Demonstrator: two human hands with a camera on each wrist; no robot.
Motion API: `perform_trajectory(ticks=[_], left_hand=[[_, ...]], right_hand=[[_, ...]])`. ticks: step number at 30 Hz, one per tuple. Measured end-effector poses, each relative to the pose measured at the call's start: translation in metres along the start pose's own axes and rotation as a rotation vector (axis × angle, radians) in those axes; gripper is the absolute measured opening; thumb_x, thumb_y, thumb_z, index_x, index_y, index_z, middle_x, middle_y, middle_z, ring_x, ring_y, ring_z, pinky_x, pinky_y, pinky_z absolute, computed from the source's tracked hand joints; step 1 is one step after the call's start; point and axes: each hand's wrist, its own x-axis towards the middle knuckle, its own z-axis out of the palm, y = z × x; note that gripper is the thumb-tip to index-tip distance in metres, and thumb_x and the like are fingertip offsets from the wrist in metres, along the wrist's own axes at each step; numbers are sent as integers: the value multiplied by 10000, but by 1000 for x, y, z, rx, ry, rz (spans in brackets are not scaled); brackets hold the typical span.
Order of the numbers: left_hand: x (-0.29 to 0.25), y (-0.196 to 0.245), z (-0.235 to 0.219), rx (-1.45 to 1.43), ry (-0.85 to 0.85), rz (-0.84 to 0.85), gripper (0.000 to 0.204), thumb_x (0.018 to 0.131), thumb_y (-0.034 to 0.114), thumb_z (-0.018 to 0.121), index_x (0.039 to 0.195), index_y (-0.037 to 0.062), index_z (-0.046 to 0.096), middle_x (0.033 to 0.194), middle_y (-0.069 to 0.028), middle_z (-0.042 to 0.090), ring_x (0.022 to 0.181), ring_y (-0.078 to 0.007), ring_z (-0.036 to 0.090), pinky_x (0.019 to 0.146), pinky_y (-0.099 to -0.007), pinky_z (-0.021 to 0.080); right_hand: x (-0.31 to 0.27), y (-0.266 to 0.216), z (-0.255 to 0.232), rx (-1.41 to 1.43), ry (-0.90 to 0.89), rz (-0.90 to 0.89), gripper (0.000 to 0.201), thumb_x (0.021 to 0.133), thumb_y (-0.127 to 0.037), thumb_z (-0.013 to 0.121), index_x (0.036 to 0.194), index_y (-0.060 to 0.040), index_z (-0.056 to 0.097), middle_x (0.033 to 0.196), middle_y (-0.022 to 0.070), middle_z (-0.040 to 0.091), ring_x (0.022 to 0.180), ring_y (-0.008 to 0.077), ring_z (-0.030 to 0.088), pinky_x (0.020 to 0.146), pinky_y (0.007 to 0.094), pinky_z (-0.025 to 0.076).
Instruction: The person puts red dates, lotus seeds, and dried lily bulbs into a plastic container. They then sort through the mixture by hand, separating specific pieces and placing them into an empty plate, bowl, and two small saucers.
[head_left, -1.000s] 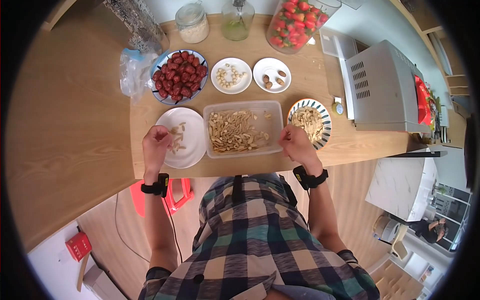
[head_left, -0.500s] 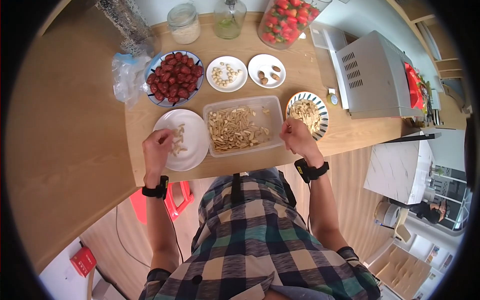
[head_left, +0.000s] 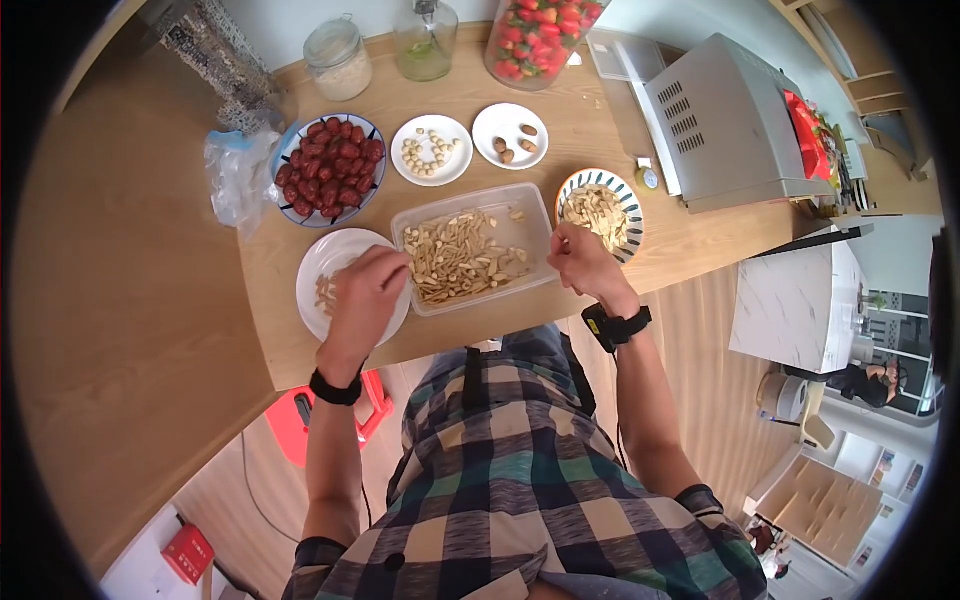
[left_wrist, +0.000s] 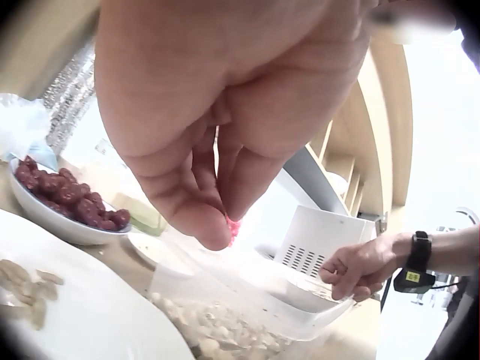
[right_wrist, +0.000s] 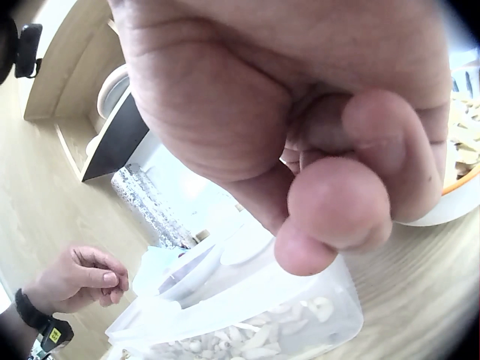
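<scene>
My left hand (head_left: 368,295) is over the right part of a white plate (head_left: 312,258), beside the clear plastic container (head_left: 535,205). Its fingertips are bunched, with nothing visible between them in the left wrist view. Pale dried slices (left_wrist: 28,289) lie on the plate. Many more dried slices (head_left: 450,262) fill much of the container. My right hand (head_left: 590,265) stays at the container's right edge, fingers curled toward the thumb, with nothing showing in them. Just beyond it is a patterned plate (head_left: 637,222) of broader pale slices (head_left: 597,212).
Behind stand a bowl of red dates (head_left: 330,168), a plate of round cream kernels (head_left: 425,150) and a plate of brown nuts (head_left: 505,155). Glass jars, strawberries (head_left: 530,40) and a plastic bag (head_left: 235,180) line the back. A grey appliance (head_left: 720,130) is at right.
My left hand has moved right across the white plate toward the container, off the slices at its left. My right hand has stayed by the container's edge. The head view has shifted.
</scene>
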Motion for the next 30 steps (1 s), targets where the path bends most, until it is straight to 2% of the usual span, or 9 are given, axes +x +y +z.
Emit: perform_trajectory(ticks=[5, 10, 13, 14, 16, 19, 22, 26, 30], left_hand=[[32, 9, 33, -51, -282, 115, 201, 869, -28, 649, 1066, -24, 687, 1025, -191, 682, 950, -371, 665, 805, -410, 531], [65, -9, 71, 284, -469, 308, 220, 878, 18, 597, 1085, 3, 669, 1061, -183, 638, 993, -372, 658, 821, -458, 542], [77, 3, 87, 617, -593, 232, 182, 884, 62, 592, 1040, 24, 678, 1172, -161, 620, 1024, -358, 662, 836, -468, 556], [79, 1, 92, 625, -592, 229, 182, 884, 62, 592, 1040, 24, 678, 1172, -161, 620, 1024, -358, 662, 836, -468, 556], [76, -4, 104, 689, -519, 291, 176, 864, 66, 603, 1017, 43, 687, 1209, -172, 597, 1037, -344, 663, 841, -488, 556], [70, -10, 102, 719, -529, 327, 155, 848, 67, 613, 981, 46, 689, 1135, -183, 618, 1021, -338, 664, 852, -482, 551], [72, -19, 97, 652, -603, 312, 76, 845, 67, 642, 861, 15, 695, 970, -191, 662, 907, -346, 694, 785, -450, 580], [74, -9, 82, 632, -584, 113, 101, 854, 52, 631, 931, 37, 695, 997, -167, 661, 1008, -356, 654, 869, -464, 529], [73, 12, 59, 229, -437, 28, 134, 858, 26, 673, 985, 12, 713, 824, -147, 649, 792, -265, 663, 709, -377, 527]], right_hand=[[4, 6, -2, -12, -22, -21, 102, 873, 4, 619, 850, -19, 523, 615, 40, 538, 455, 102, 509, 356, 272, 329], [8, 6, -6, -2, -79, -57, 79, 869, 27, 603, 852, -5, 533, 628, 59, 559, 450, 110, 513, 362, 274, 342], [9, 7, -11, 34, -129, -54, 78, 864, 27, 603, 854, -3, 532, 649, 59, 568, 462, 115, 526, 364, 280, 348], [13, 11, -12, 39, -132, -60, 78, 864, 27, 603, 854, -3, 532, 649, 59, 568, 462, 115, 526, 364, 280, 348], [19, 25, -12, -42, -126, -161, 44, 815, 10, 633, 840, 9, 597, 773, 125, 665, 666, 240, 663, 581, 360, 511], [22, 34, -11, -41, -107, -242, 41, 793, 16, 631, 828, 9, 610, 788, 150, 676, 747, 290, 681, 688, 384, 524], [22, 33, -11, -27, -107, -250, 37, 796, 15, 627, 828, 5, 612, 782, 155, 675, 751, 302, 682, 689, 391, 521], [22, 31, -14, -27, -143, -258, 37, 796, 15, 626, 829, 6, 611, 782, 160, 678, 760, 307, 684, 687, 393, 521], [23, 30, -14, -35, -152, -252, 29, 804, 2, 621, 831, 3, 609, 767, 157, 674, 747, 312, 683, 684, 395, 521]])
